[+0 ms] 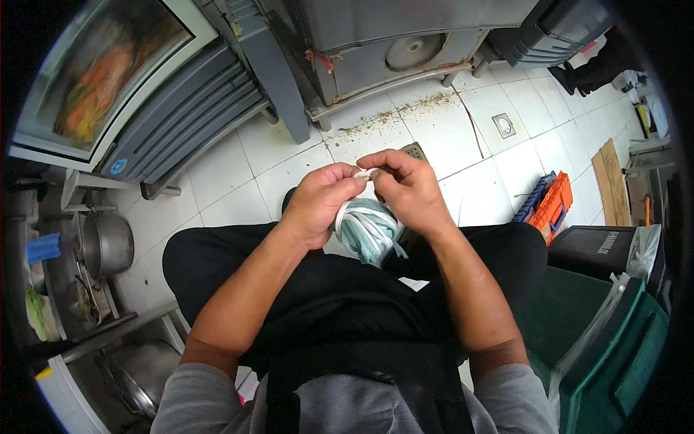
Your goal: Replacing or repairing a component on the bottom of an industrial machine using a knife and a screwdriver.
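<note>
A rounded bundle of white and pale green strips [367, 230] hangs between my hands, above my lap. It could be cloth or plastic; I cannot tell which. A short white end of strip [366, 174] comes up at the top of it. My left hand [324, 202] is closed, with thumb and forefinger pinching this white strip and the palm beside the bundle. From the other side my right hand [410, 189] pinches the same strip between thumb and bent fingers. Its fingertips almost meet those of the left hand.
A glass-fronted cabinet [108, 79] and a metal appliance [390, 61] stand ahead over debris-strewn tiles. Metal pots [108, 244] are at left. To the right are an orange toolbox [554, 205], a black box [589, 247], a green bin [578, 340] and another person's shoe [567, 79].
</note>
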`<state>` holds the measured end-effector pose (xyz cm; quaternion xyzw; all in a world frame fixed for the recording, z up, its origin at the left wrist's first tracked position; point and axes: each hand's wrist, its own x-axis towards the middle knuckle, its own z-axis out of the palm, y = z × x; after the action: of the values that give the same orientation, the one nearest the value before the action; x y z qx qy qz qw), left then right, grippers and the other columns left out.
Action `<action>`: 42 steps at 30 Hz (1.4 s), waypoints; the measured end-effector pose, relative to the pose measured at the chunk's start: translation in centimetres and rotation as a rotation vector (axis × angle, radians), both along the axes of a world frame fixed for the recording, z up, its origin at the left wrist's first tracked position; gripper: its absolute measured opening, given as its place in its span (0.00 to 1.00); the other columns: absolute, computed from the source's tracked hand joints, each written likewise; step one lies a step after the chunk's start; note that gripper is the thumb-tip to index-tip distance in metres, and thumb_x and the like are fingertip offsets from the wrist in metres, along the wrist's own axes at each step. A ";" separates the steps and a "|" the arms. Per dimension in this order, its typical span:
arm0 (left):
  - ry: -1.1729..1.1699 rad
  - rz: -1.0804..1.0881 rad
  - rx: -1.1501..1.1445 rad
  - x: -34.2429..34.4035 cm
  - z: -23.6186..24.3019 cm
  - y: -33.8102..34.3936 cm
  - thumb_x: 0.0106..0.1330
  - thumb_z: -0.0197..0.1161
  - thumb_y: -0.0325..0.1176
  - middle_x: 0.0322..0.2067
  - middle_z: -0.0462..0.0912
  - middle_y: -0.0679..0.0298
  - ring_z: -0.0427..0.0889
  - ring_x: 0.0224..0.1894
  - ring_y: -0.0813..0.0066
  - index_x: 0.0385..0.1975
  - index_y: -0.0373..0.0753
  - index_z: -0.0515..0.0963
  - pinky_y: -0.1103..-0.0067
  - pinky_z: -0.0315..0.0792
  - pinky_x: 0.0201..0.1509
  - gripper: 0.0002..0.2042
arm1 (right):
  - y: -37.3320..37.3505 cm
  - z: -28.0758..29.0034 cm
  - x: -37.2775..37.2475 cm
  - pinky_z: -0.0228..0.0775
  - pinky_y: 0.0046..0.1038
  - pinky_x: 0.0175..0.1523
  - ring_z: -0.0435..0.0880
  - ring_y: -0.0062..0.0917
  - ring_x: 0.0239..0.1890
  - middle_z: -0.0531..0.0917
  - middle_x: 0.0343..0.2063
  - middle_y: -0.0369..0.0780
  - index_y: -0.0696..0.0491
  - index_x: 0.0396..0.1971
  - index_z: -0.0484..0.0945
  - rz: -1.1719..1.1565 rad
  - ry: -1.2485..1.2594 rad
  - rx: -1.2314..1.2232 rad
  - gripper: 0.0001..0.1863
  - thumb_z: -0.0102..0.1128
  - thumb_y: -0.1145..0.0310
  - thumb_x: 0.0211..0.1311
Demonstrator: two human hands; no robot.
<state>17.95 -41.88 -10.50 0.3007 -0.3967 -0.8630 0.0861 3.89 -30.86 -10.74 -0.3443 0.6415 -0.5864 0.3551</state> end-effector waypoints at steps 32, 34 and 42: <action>-0.142 -0.028 -0.648 -0.9 -0.6 -0.2 0.71 0.59 0.31 0.27 0.76 0.71 0.70 0.27 0.88 0.41 0.34 0.77 0.84 0.66 0.29 0.07 | -0.1 1.1 0.5 0.69 0.19 0.27 0.78 0.13 0.23 0.82 0.21 0.35 0.60 0.29 0.80 -0.091 0.533 0.001 0.05 0.63 0.74 0.61; -0.116 -0.037 -0.661 -1.2 -0.7 0.0 0.71 0.59 0.30 0.27 0.75 0.72 0.69 0.27 0.88 0.41 0.35 0.77 0.84 0.65 0.29 0.07 | -0.4 0.1 0.5 0.65 0.18 0.25 0.74 0.12 0.21 0.80 0.20 0.34 0.59 0.30 0.79 -0.117 0.296 0.028 0.03 0.61 0.76 0.60; -0.037 -0.013 -0.508 -1.4 -1.4 -0.8 0.70 0.58 0.27 0.30 0.78 0.69 0.74 0.30 0.86 0.40 0.33 0.77 0.85 0.69 0.33 0.05 | -0.6 0.7 -0.3 0.65 0.17 0.28 0.74 0.12 0.23 0.78 0.21 0.32 0.59 0.37 0.79 0.005 0.029 0.046 0.07 0.65 0.71 0.63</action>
<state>16.52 -42.67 -11.88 0.2827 -0.6041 -0.7306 0.1461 3.56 -31.49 -10.06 -0.3459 0.6590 -0.5656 0.3551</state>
